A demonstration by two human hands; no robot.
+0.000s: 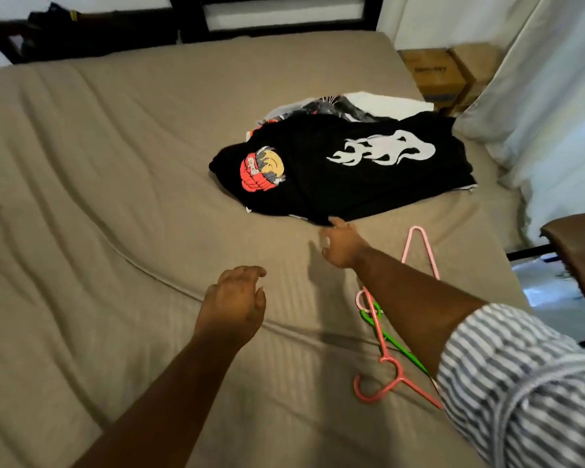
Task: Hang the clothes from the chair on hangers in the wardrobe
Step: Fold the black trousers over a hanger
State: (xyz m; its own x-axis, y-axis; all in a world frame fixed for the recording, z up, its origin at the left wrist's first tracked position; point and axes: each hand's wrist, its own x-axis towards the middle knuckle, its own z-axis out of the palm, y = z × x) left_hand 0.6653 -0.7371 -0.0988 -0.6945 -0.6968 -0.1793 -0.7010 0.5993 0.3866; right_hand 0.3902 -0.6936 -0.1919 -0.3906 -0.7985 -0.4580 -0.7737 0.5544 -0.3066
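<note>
A pile of clothes lies on the bed (81, 197), topped by a black garment (351, 184) with a white flame print and a red and yellow graphic. My right hand (343, 244) reaches out over the sheet, its fingertips at the near edge of the black garment. Whether it pinches the cloth cannot be seen. My left hand (235, 304) hovers lower over the bare sheet, fingers loosely curled and holding nothing. Pink hangers (383, 352) and a green hanger (395, 346) lie on the bed under my right forearm.
A brown chair (581, 251) stands at the right edge, beside a pale curtain (554, 113). Cardboard boxes (446, 72) sit past the bed's far right corner. A dark headboard and window frame (277, 28) run along the far side.
</note>
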